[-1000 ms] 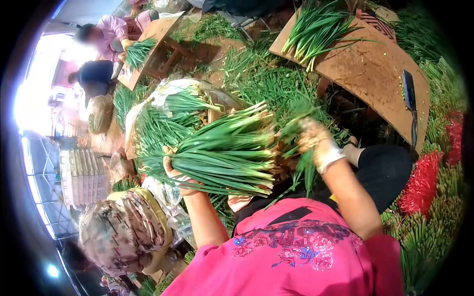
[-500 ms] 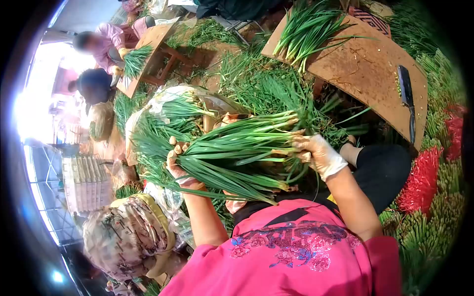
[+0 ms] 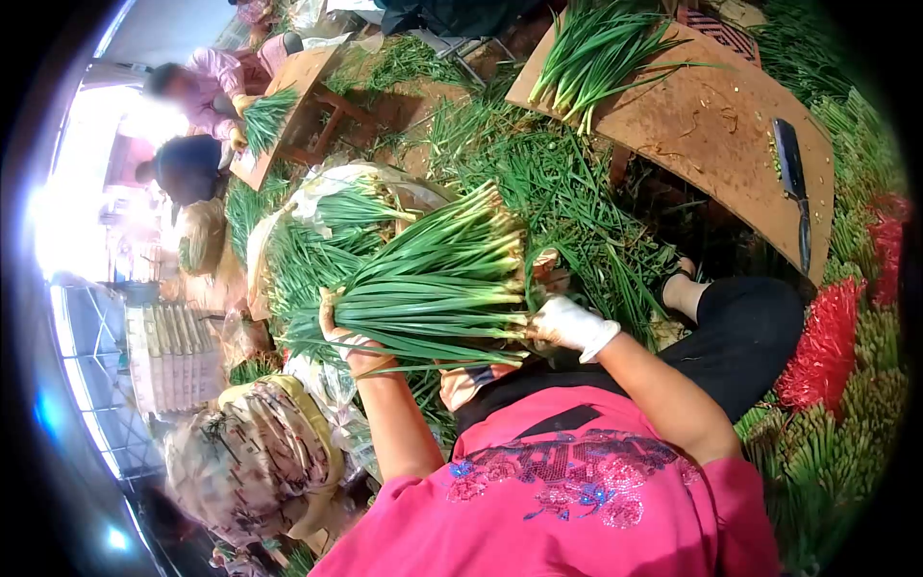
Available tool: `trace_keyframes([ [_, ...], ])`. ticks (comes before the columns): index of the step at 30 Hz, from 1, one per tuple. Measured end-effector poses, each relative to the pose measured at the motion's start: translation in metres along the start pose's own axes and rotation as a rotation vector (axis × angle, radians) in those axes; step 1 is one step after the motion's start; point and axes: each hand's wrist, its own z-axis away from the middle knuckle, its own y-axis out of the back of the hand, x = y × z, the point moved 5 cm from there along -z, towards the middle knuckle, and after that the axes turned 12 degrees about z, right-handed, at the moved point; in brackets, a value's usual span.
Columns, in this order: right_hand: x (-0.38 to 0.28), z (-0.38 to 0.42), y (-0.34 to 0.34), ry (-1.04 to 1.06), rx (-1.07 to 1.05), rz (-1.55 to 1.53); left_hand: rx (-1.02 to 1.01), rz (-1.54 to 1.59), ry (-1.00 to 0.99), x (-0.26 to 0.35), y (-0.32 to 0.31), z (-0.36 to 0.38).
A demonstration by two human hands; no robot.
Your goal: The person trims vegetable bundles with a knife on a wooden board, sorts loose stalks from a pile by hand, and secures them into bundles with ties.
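Green bunch (image 3: pixel 433 293): held out in front of the person's pink top (image 3: pixel 577 471), above the lap, near the middle of the view.
Long axis: roughly left to right across the body; the upper stalks slant up toward the right, while the lower ones lie closer to level, so the bunch spreads like a fan.
Pale ends (image 3: pixel 510 264): point right, set in an uneven row that runs from top to bottom.
Leaf tips: point left, past the left wrist; where they finish is hard to tell against the greens behind.
Left hand (image 3: pixel 348 344): closed around the leafy part, thumb upright at the near edge of the bunch.
Right hand (image 3: pixel 567 325): whitish glove, fingers bent, at the lower pale ends; whether it grips stalks or only touches them, I cannot tell.
Sack (image 3: pixel 258 252): open just beyond the bunch, filled with more greens.
Brown table (image 3: pixel 711 111): upper right, carrying a second bunch (image 3: pixel 601 58) whose pale ends face down the view, and a dark knife (image 3: pixel 791 168) with its handle toward the bottom.
Red strands (image 3: pixel 822 351): a heap beside the right knee.
Co-worker (image 3: pixel 213 82): upper left, gloved hands on greens at another table.
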Motion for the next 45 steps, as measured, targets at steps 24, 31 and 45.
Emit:
trace_keyframes([
  [24,0.139,0.088,0.089,-1.018,-0.247,0.311,-0.235,-0.012,-0.057,0.029,-0.066,0.027],
  [31,0.044,-0.023,0.157,-0.215,0.543,-0.125,-0.606,0.024,0.242,-0.01,-0.136,0.061],
  [45,0.093,0.089,0.048,-0.988,0.273,-1.532,-0.073,0.099,0.202,0.019,-0.044,-0.002],
])
